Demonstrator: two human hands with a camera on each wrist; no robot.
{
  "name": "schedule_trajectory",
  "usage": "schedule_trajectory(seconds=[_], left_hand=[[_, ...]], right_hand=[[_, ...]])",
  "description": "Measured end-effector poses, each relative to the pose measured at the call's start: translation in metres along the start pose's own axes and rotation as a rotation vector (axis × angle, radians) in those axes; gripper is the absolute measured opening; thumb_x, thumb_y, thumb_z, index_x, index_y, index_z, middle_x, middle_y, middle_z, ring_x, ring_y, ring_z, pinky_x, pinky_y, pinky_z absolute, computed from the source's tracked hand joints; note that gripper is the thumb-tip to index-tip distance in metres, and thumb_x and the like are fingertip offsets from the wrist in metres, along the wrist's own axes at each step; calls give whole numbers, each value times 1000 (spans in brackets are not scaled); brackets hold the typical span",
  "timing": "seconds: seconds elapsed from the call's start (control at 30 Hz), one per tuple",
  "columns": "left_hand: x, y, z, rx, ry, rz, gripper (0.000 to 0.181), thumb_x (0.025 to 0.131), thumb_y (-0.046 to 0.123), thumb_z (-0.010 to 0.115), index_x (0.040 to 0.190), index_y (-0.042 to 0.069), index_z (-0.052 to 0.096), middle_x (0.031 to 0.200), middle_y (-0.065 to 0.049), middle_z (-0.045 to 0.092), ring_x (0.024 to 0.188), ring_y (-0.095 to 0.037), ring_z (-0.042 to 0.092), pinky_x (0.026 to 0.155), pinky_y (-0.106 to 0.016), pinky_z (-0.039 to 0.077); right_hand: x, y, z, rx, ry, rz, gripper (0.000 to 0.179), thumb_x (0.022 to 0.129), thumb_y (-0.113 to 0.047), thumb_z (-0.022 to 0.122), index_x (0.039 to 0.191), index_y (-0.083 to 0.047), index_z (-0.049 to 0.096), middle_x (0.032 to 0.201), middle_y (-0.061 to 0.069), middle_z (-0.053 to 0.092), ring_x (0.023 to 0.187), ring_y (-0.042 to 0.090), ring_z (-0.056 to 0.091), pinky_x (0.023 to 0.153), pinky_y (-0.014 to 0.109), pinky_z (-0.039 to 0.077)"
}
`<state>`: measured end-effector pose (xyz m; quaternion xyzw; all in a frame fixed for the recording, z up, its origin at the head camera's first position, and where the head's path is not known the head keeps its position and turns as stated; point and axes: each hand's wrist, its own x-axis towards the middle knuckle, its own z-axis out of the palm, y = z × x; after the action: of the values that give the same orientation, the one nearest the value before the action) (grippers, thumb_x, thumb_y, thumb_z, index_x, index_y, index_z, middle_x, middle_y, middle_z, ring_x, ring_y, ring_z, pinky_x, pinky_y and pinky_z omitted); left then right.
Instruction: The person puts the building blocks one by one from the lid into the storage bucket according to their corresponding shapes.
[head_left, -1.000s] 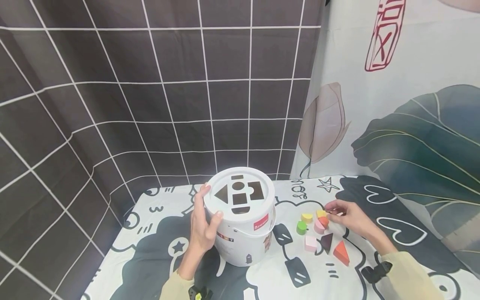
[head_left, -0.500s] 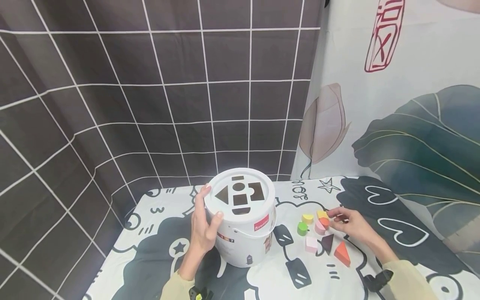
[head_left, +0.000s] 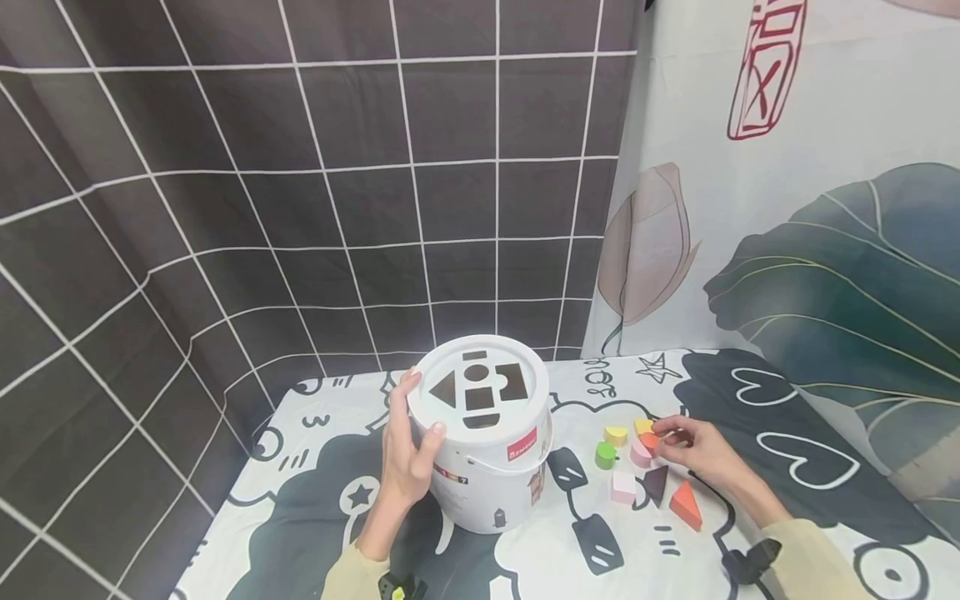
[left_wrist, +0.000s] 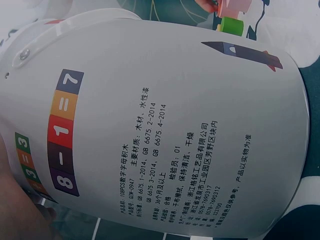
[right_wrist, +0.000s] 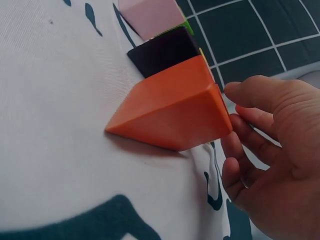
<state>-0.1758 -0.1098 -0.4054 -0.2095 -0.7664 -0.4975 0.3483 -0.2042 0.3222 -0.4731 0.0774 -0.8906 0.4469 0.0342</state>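
Note:
My left hand (head_left: 407, 458) grips the left side of a white bucket (head_left: 480, 492), its thumb and fingers at the rim of the lid (head_left: 427, 408). The lid has cut-outs, among them a triangle, a circle and rectangles. Right of the bucket, my right hand (head_left: 701, 450) pinches a small orange-red rounded block (head_left: 649, 442) at its right side. Fingers cover part of this block. Touching or close around it are a yellow block (head_left: 642, 426) and a pink rounded block (head_left: 640, 454). In the right wrist view, an orange triangular block (right_wrist: 175, 110) stands close before the fingertips.
Near the hand lie another yellow block (head_left: 615, 436), a green cylinder (head_left: 605, 455), a pale pink cube (head_left: 623, 487) and a dark triangular block (head_left: 656, 485). A patterned black and white cloth (head_left: 547, 550) covers the table. A dark grid curtain (head_left: 360, 208) hangs behind.
My right hand's fingers have moved from the yellow block down to the orange-red rounded block. The left hand and the bucket stay in place.

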Motion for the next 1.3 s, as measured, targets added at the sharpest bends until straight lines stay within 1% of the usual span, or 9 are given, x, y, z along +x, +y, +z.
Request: schedule_trajectory(seconds=[0.1,0.23,0.37,0.5,0.6,0.67,0.77,0.87,1.3], left_hand=[[-1,-1,0,4,3,11,71,78,24,53,143,-2,40,150,-25,41,137,-46,38,104,-67,29],[-1,0,0,7,6,5,71,77,24,52,143,-2,41,151,-25,41,138,-45,38,105,-66,29],[-1,1,0,13,11,3,71,78,24,52,143,-2,41,151,-24,41,137,-43,39,104,-64,31],[-1,1,1,25,22,19,70,78,25,52,142,-3,41,150,-23,42,136,-43,41,104,-62,33],[-1,0,1,20,18,11,70,78,25,52,142,-3,41,151,-23,42,138,-42,40,105,-62,31],[-1,0,0,12,13,5,71,78,24,52,142,-3,41,151,-23,41,138,-43,39,105,-64,30],[-1,-1,0,11,10,2,71,78,24,52,143,-3,40,151,-24,40,138,-44,39,104,-65,30],[-2,-1,0,9,9,-2,72,78,24,52,143,-4,40,151,-24,40,138,-43,39,105,-64,30],[-1,-1,1,9,5,-7,72,77,24,51,143,-4,40,152,-24,40,137,-43,40,105,-64,30]], right_hand=[[0,3,1,8,-6,-14,35,80,-2,77,112,7,66,97,11,68,83,21,61,65,27,51],[1,6,2,-1,-6,-7,35,80,-2,77,112,7,66,93,9,67,84,21,61,66,27,52],[1,7,4,-28,7,20,35,80,-3,77,112,6,66,92,7,66,84,22,60,65,26,51],[1,6,4,-39,14,30,35,80,-3,78,111,7,66,91,7,66,83,22,59,63,26,50],[2,6,4,-35,13,35,35,79,-3,78,111,7,66,90,7,66,83,22,59,63,26,50],[2,6,4,-33,9,33,35,79,-3,78,111,7,66,90,7,66,83,22,60,64,26,50],[3,7,5,-28,3,38,36,79,-3,78,111,7,65,91,7,65,84,22,59,65,27,50],[3,7,5,-22,2,42,36,79,-3,79,111,8,65,92,8,65,84,22,59,66,27,49],[3,6,6,-22,20,19,34,79,-3,80,108,9,65,89,7,65,81,22,58,65,26,49]])
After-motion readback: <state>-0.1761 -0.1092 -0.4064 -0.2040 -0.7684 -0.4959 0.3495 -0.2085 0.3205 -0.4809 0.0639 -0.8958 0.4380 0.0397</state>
